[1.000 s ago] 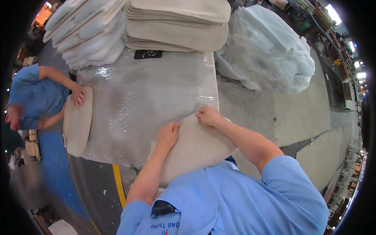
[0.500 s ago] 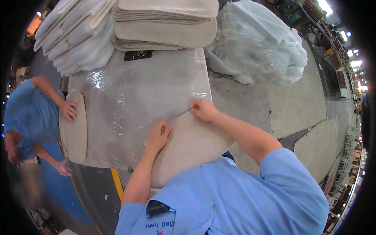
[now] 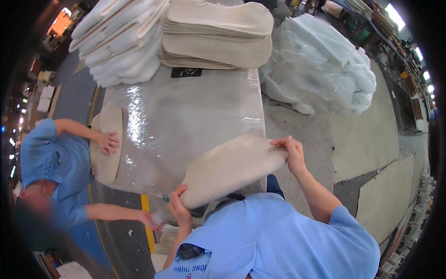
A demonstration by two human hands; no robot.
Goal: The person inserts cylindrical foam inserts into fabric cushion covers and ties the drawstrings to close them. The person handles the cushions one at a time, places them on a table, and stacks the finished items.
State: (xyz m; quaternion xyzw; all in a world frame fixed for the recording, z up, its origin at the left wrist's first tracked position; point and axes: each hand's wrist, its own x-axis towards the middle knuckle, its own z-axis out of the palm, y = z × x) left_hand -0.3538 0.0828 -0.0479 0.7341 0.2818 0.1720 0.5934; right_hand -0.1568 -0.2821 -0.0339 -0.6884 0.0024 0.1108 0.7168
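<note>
A long beige fabric piece (image 3: pixel 232 169) with rounded ends lies across the near edge of the table, between my two hands. My left hand (image 3: pixel 179 204) holds its near left end, fingers bent around the rim. At the far right end, my right hand (image 3: pixel 291 156) pinches the edge, thumb and fingers pressed on the fabric. The side facing up looks plain and smooth; its underside is hidden.
The table (image 3: pixel 172 111) has a shiny plastic covering. At its far end are stacked beige pads (image 3: pixel 216 37), folded white padding (image 3: pixel 123 42) and a small black item (image 3: pixel 186 72). A plastic-wrapped bundle (image 3: pixel 320 69) stands right. A co-worker (image 3: pixel 60 153) presses another beige piece (image 3: pixel 106 160) at left.
The fabric piece has swung over, now showing a smoother face. My right hand moved right and nearer, my left hand nearer. The co-worker's lower arm reached toward me.
</note>
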